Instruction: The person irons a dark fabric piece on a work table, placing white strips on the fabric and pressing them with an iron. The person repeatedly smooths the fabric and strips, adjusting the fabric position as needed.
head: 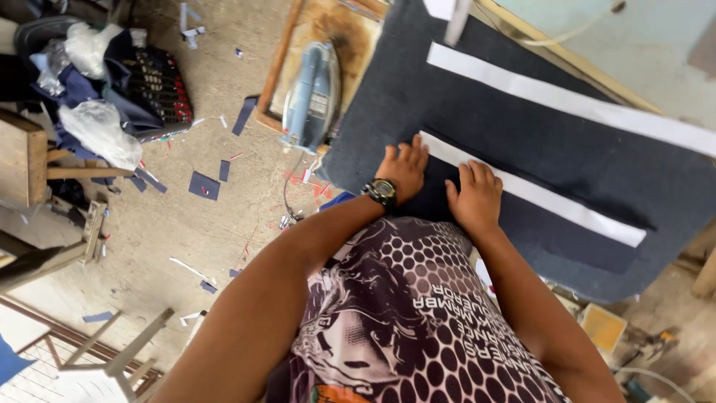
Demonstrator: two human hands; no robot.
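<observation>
A dark navy fabric [537,142] is seen spread flat over the desk [597,82], with a white strip [537,195] laid along it near the person's body. The near end of this strip is pressed down by both hands. The left hand [403,168], on whose wrist a black watch [382,192] is worn, is laid flat with its fingers slightly spread, its fingertips touching the end of the strip. The right hand [475,195] is placed just beside it, palm down with fingers close together, resting on the fabric and the strip's edge; nothing is pinched by either hand. A second white strip [574,101] is laid farther up the fabric, well apart from the first and roughly parallel to it. At the far end of the cloth an electric iron [312,95] is set on a scorched wooden board [350,30]. On the concrete floor [186,224] to the left, small fabric scraps [203,185] are scattered, and a heap of clothes and plastic bags [97,127] is seen beside a wooden stool [26,157].
</observation>
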